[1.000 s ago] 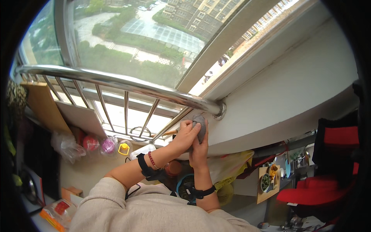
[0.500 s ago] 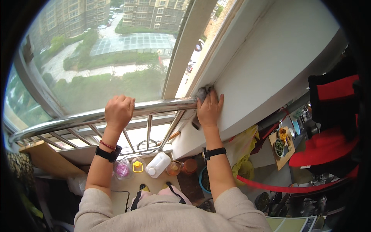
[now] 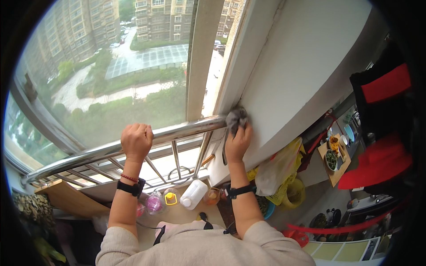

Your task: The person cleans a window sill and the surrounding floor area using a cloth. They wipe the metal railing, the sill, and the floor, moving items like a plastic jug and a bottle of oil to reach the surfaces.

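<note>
My left hand [image 3: 136, 142] is closed in a fist around the shiny metal railing [image 3: 182, 130] in front of the window. Further right, my right hand [image 3: 238, 145] has its fingers bent on a dark grey cloth [image 3: 236, 119], slightly blurred. The cloth sits against the railing's right end, where the tube meets the white wall [image 3: 293, 75]. Part of that end is hidden behind the cloth.
Beyond the railing is a window pane [image 3: 128, 84]. On the floor below stand a white jug [image 3: 194, 195] and a yellow-capped bottle [image 3: 170, 197]. To the right are a yellow bucket [image 3: 294, 193], a wooden board [image 3: 333, 164] with food, and red-and-black fabric [image 3: 377, 164].
My right hand has drawn back toward me, from fingers spread at the wall to fingers bent on the cloth, now more exposed. My left hand keeps its hold while the view shifts.
</note>
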Demonstrator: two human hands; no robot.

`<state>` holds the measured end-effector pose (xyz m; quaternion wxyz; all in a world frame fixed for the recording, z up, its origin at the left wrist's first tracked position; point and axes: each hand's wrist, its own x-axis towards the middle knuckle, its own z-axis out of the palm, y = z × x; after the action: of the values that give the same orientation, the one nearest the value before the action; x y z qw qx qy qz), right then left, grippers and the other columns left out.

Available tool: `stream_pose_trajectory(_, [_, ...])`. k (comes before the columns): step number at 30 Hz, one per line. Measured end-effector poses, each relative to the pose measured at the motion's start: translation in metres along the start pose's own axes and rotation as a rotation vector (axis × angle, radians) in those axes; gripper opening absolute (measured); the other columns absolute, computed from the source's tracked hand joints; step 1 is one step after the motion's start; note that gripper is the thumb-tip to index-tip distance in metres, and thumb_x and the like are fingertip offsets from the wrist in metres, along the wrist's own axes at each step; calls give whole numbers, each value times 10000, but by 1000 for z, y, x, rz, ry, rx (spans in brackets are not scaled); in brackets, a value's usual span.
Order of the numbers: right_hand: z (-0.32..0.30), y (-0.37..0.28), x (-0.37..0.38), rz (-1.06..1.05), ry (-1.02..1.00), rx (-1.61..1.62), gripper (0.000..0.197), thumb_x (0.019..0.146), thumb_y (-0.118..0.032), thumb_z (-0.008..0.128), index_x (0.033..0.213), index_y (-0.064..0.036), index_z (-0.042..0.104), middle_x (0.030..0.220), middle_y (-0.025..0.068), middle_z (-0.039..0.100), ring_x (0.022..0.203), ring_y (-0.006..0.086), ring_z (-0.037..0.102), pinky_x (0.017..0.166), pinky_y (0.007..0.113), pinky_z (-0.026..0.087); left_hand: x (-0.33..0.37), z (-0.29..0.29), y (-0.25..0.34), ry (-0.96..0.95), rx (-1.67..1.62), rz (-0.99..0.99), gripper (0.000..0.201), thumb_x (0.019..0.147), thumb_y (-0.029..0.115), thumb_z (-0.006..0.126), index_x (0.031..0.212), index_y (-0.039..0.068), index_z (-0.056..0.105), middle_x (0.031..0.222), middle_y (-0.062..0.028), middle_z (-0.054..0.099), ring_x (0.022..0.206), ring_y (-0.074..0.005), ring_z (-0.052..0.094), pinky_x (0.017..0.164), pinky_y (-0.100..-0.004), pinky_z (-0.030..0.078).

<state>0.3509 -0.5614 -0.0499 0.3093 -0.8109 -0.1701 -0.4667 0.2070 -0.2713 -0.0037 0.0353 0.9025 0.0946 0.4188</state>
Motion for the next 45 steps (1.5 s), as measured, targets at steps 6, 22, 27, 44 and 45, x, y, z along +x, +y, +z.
stream_pose_trajectory(6, [13, 0, 27, -68, -42, -441, 126, 863, -66, 594, 948, 8, 649, 1240, 151, 607, 1063, 339, 578, 862, 461, 512, 2, -12, -5, 86, -219, 70, 113, 939, 160, 650, 934, 55, 692, 980, -102, 691, 851, -281, 641, 749, -387, 500])
stream_pose_trajectory(22, [27, -28, -6, 414, 206, 26, 307, 892, -156, 717, 1126, 12, 612, 1139, 202, 580, 1046, 399, 568, 898, 464, 473, -66, -124, -198, 152, -399, 165, 99, 905, 8, 630, 988, 6, 684, 1033, -152, 679, 921, -328, 627, 818, -419, 495])
stream_pose_trajectory(27, [40, -37, 14, 255, 49, -10, 274, 897, -117, 700, 1153, -37, 646, 1183, 186, 585, 1093, 400, 554, 948, 462, 450, -76, -109, -207, 225, -419, 77, 174, 962, 133, 609, 1035, -5, 687, 1070, -160, 694, 933, -324, 643, 822, -404, 509])
stream_pose_trajectory(44, [-4, -207, -283, 1644, 34, 955, 226, 1021, -182, 599, 1144, 3, 639, 1006, 34, 666, 883, 110, 589, 778, 277, 484, -285, -23, -85, -1091, -1298, -1078, 538, 1071, 420, 462, 1440, 30, 432, 1409, -123, 503, 1189, -272, 563, 1019, -422, 462])
stream_pose_trajectory(45, [0, -221, -314, 1703, 28, 905, 280, 1019, -229, 600, 1151, 15, 634, 994, 44, 670, 852, 124, 596, 754, 293, 493, -313, -11, -83, -1217, -1254, -1394, 646, 1061, 507, 453, 1500, 45, 352, 1492, -126, 430, 1258, -283, 529, 1040, -449, 452])
